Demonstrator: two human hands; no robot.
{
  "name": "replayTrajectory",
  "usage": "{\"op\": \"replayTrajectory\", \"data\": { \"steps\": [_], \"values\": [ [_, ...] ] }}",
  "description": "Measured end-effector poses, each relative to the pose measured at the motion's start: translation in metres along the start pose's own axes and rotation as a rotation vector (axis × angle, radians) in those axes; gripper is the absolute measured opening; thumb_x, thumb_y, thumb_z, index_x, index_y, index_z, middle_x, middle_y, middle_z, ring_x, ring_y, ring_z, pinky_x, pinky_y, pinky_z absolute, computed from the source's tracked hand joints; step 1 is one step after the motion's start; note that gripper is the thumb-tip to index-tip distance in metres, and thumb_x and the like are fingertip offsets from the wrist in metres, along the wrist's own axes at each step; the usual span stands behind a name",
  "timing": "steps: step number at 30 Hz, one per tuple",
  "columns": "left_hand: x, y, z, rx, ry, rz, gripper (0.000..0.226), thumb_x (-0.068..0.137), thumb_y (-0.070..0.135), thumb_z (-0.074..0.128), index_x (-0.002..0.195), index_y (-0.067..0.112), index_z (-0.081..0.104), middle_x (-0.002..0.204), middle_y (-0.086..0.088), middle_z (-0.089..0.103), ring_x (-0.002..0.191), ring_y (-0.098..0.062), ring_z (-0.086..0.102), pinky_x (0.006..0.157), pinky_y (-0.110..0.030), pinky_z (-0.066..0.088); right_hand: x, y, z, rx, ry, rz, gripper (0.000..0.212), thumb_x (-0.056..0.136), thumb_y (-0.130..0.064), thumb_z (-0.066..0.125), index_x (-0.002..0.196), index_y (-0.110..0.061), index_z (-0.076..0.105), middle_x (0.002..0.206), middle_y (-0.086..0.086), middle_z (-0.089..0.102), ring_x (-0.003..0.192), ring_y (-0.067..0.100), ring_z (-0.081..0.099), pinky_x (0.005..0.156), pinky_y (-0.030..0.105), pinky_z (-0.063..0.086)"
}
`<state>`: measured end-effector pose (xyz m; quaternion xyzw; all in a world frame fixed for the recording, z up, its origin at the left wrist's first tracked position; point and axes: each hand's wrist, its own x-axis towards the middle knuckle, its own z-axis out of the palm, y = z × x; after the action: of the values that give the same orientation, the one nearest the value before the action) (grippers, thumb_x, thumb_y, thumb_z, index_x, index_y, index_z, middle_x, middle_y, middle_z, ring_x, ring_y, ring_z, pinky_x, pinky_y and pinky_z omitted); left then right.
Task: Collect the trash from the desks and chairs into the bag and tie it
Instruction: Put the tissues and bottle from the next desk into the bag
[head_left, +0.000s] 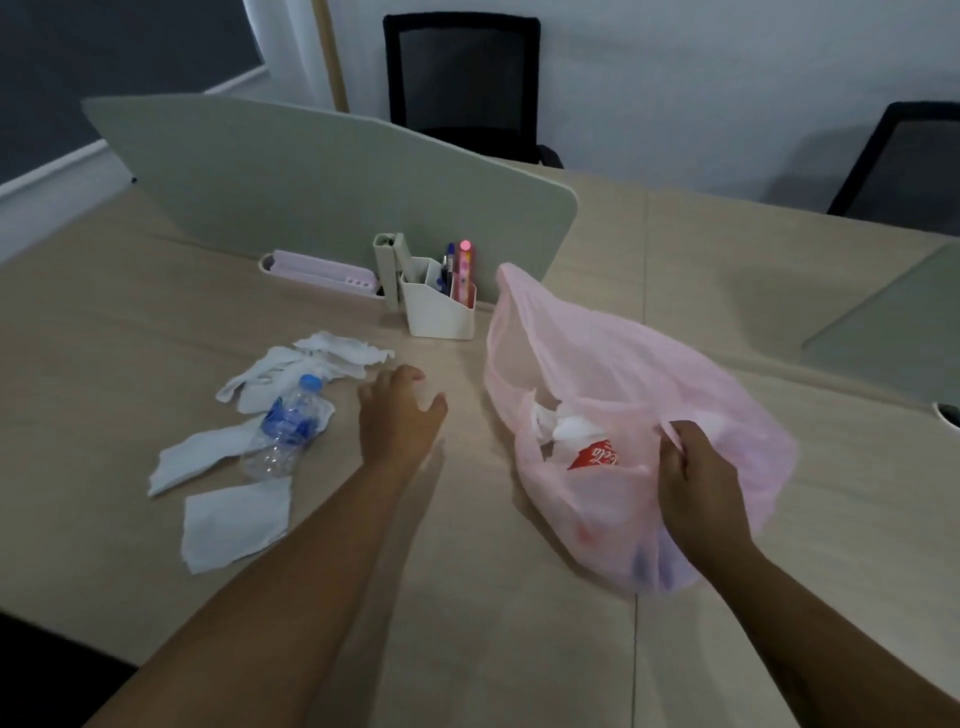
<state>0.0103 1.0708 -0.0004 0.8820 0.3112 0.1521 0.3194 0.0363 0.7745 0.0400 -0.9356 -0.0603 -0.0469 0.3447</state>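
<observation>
The pink bag (597, 358) is laid open on the desk (519, 649), its rim gripped by the right hand (696, 483). The left hand (400, 415) is held loose-fingered and empty, just beside the bottle (283, 431) and tissues (234, 525).

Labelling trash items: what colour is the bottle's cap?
Light blue cap on the clear bottle, seen in the head view.

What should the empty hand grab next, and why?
Probably the left hand should slide left and take the plastic bottle. The hand hovers open close beside it. The bottle lies partly on the white tissues, so lifting it first frees them. The right hand grips the pink bag by its rim, with the mouth open and ready.
</observation>
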Motion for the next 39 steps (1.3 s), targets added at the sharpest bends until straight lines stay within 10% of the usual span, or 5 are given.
{"op": "replayTrajectory", "data": {
  "steps": [6,12,21,30,39],
  "values": [
    [0.021,-0.118,-0.052,0.594,-0.132,-0.365,0.104,0.077,0.066,0.063,0.155,0.037,0.000,0.164,-0.012,-0.007,0.147,-0.048,0.000,0.114,-0.064,0.009,-0.007,-0.002,0.036,-0.063,-0.054,-0.039,0.027,0.102,-0.024,0.034,0.110,-0.011,0.056,0.081,0.006,0.063,0.072,0.028,0.060,0.070,0.039,0.049],
    [0.015,-0.130,-0.072,0.346,0.036,-0.252,0.071,0.077,0.041,0.075,0.131,0.011,0.040,0.116,-0.019,0.060,0.105,-0.042,0.058,0.086,-0.047,0.047,-0.010,-0.008,0.039,-0.071,0.001,0.020,0.027,0.101,-0.024,0.035,0.109,-0.009,0.056,0.082,0.010,0.064,0.076,0.034,0.061,0.072,0.042,0.049],
    [-0.011,0.014,-0.022,-0.054,-0.579,0.238,0.091,0.063,0.042,0.089,0.143,0.030,0.046,0.118,-0.001,0.054,0.106,-0.018,0.059,0.091,-0.027,0.047,0.009,-0.026,-0.005,0.081,0.273,0.211,0.028,0.102,-0.018,0.031,0.108,-0.005,0.055,0.079,0.005,0.054,0.073,0.027,0.055,0.067,0.038,0.046],
    [-0.023,0.090,0.032,-0.413,-0.593,0.126,0.094,0.065,0.034,0.090,0.144,0.027,0.041,0.150,0.000,0.039,0.133,-0.023,0.044,0.109,-0.040,0.042,0.002,-0.033,-0.016,0.242,0.219,0.218,0.025,0.102,-0.019,0.032,0.095,-0.008,0.053,0.074,-0.008,0.052,0.067,0.005,0.049,0.059,0.024,0.040],
    [-0.025,-0.101,-0.044,0.492,-0.313,-0.188,0.113,0.068,0.082,0.058,0.155,0.034,0.005,0.165,-0.008,-0.006,0.150,-0.038,-0.002,0.118,-0.053,0.011,-0.015,-0.030,0.037,0.067,0.000,0.012,0.021,0.102,-0.023,0.038,0.110,-0.015,0.056,0.087,-0.002,0.061,0.081,0.021,0.061,0.075,0.037,0.052]
  ]
}}
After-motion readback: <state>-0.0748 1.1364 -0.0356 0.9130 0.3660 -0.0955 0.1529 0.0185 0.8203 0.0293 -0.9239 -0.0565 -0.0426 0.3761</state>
